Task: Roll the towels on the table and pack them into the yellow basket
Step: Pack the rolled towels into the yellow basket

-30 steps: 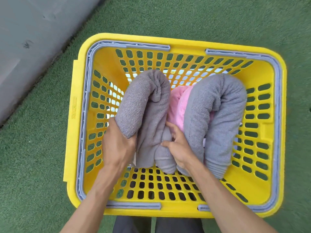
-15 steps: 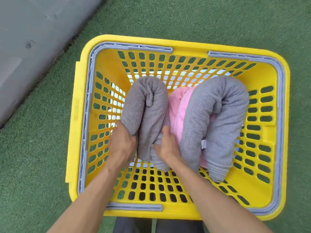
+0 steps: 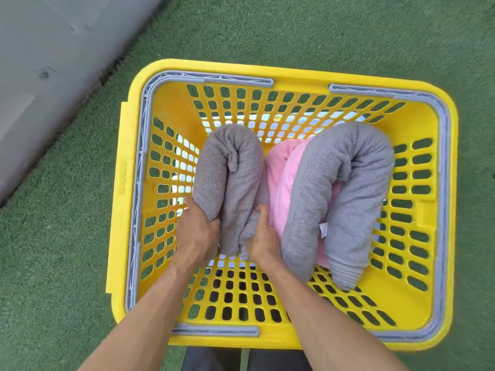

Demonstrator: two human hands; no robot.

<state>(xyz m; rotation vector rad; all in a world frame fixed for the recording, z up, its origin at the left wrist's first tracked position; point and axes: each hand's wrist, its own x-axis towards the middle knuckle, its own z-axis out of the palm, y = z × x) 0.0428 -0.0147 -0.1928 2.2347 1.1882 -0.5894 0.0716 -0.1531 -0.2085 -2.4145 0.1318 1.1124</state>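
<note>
Grey towel (image 3: 230,183), folded in basket (image 3: 126,236), gripped between both hands' curled fingers (image 3: 188,207).

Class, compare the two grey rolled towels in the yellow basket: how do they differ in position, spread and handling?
The left grey towel sits left of the pink towel; the right grey towel arches over it. The left grey towel's legs are pressed together; the right's stand apart. The left hand and right hand grip only the left towel. Both are bent rolls.

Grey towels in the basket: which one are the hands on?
The left grey towel, bent double beside the pink towel. Left hand and right hand both grip its near ends; the right grey towel is untouched.
</note>
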